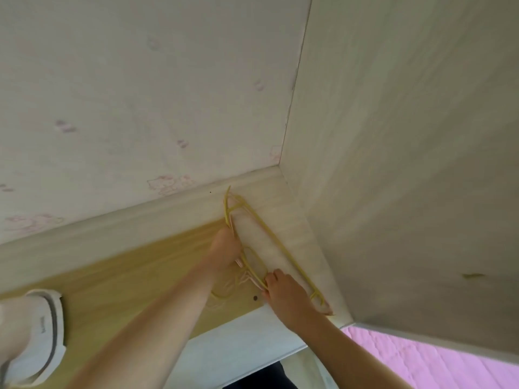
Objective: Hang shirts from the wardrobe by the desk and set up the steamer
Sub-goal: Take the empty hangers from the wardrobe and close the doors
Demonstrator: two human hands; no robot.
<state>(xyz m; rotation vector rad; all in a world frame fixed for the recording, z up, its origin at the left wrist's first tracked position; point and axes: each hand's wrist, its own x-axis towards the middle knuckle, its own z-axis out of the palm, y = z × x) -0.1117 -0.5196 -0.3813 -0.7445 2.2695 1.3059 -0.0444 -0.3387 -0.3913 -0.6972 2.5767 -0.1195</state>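
Head view showed you both of your hands on a bundle of yellow plastic hangers (pixel 269 240) lying on the wooden desk top (pixel 126 279), pushed into the far corner where the desk met the wardrobe side panel (pixel 407 164). Your left hand (pixel 224 248) was curled around the near bar of the hangers about midway along, and your right hand (pixel 283 293) pinched the same bundle lower down, near the hooks; at least one pinkish hanger showed among the yellow ones, though the blur kept you from counting them. The long bar of the outer hanger ran close beside the wardrobe panel, its lower end almost at the panel's foot, so that panel hemmed the bundle in on the right. Behind the hangers, a pale raised ledge (pixel 140 217) and the patterned wallpaper (pixel 140 94) closed off the back. The white steamer (pixel 36 335) stood at the left edge of the desk, well apart from your hands. A dark round spot (pixel 255 298) sat on the desk just beside your right hand. Pink fabric (pixel 421 363) showed below the wardrobe panel at lower right.
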